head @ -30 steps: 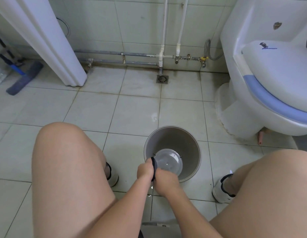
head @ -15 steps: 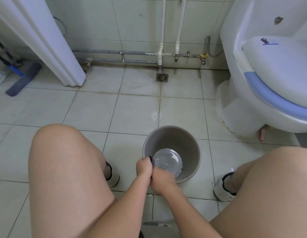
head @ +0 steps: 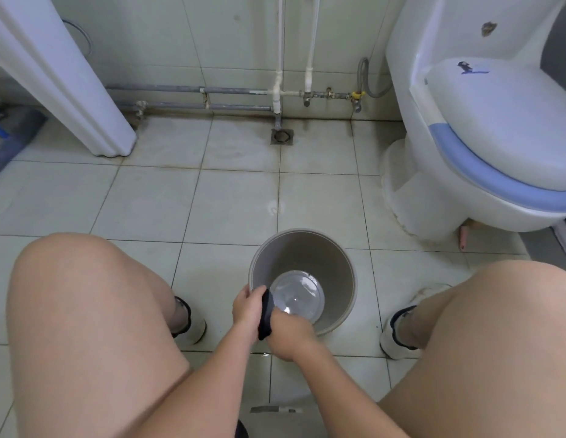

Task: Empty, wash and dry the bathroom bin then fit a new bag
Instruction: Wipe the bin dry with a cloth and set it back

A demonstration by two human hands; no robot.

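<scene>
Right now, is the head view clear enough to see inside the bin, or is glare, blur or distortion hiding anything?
Head view: even, soft light with no hard shadows. The bin is sharp, and its bottom shows a bright sheen, possibly water. Wide-angle bending curves the toilet and the knees at the edges. The dark cloth between the left hand and right hand is slightly soft.
</scene>
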